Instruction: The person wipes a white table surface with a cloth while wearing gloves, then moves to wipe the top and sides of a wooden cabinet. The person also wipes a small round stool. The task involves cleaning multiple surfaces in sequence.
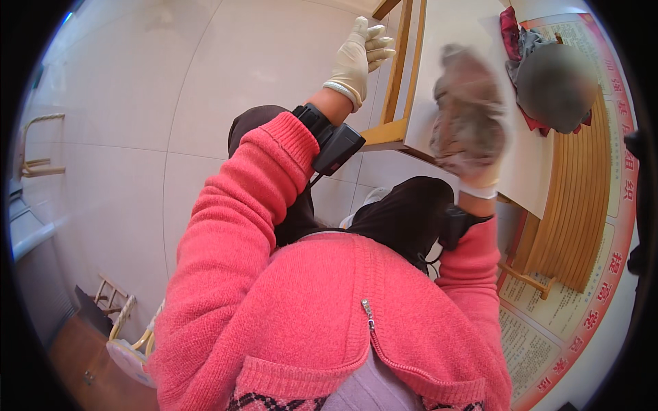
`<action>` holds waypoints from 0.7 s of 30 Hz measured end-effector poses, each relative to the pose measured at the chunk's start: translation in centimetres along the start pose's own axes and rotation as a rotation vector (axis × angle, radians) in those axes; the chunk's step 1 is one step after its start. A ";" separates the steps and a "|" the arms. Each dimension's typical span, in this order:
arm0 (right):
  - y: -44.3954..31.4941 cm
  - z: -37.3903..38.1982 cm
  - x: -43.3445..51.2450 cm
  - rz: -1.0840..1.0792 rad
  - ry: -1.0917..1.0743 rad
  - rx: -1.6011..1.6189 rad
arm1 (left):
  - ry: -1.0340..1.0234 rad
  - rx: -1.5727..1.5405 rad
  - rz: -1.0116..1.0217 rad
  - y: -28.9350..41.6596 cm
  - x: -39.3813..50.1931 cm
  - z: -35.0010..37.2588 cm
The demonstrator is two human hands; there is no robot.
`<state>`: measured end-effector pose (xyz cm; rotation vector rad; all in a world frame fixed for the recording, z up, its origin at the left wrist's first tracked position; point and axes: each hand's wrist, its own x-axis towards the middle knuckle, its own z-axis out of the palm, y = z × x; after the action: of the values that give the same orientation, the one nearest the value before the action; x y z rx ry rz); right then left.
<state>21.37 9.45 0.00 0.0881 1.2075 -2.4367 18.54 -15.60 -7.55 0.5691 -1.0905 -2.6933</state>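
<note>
My left hand (pixel 357 61), in a white glove, is held out in the air left of a table with a white top (pixel 519 169) and a wooden frame. Its fingers are slightly spread and hold nothing. My right hand (pixel 480 177), also gloved, is over the tabletop and mostly hidden by a crumpled grey-brown cloth (pixel 468 113). The cloth is motion-blurred, and it seems to be in my right hand's grip. Whether it touches the tabletop I cannot tell. A black device (pixel 336 149) is strapped to my left wrist, and another (pixel 455 226) to my right.
Beyond the table stands a slatted wooden bench (pixel 570 205). Red and grey fabric (pixel 510 33) lies around a blurred round shape (pixel 555 87) I cannot identify. A wall poster (pixel 540 308) bears writing. Chairs (pixel 128 354) stand on the tiled floor (pixel 118 103) at left.
</note>
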 end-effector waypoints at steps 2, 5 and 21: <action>-2.9 -0.3 1.3 0.156 -0.354 0.109 | -0.002 0.003 -0.002 0.0 -0.1 0.0; -6.9 -1.0 2.8 0.316 -0.536 0.019 | -0.006 0.013 0.003 0.1 -0.1 -0.1; -0.4 -2.8 5.1 -0.545 0.039 -2.031 | -0.083 0.049 -0.084 -0.6 -0.1 0.3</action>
<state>16.19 10.08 -2.65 -0.8006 3.1669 -0.3866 18.50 -14.94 -7.68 0.5261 -1.1825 -2.7922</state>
